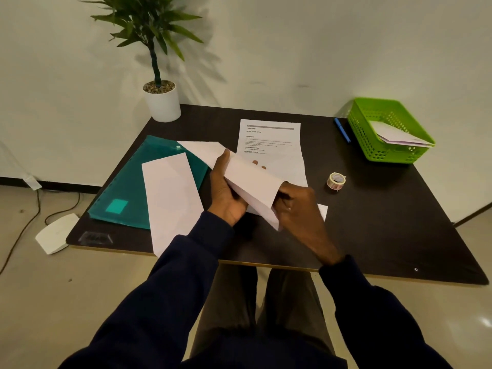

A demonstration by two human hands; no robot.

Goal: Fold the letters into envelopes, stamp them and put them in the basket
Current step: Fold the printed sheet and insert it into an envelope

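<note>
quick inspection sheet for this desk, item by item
surface: dark tabletop, papers on it
job's things: folded white paper sheet; printed sheet; long white envelope; small stamp roll; green plastic basket holding white envelopes
clutter: teal plastic folder; blue pen; potted plant
grips: left hand and right hand both hold the folded sheet
cables: dark cable on floor, left
surroundings: white wall; white flat device on floor

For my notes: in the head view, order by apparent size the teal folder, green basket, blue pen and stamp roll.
teal folder
green basket
blue pen and stamp roll: too alike to rank
</note>
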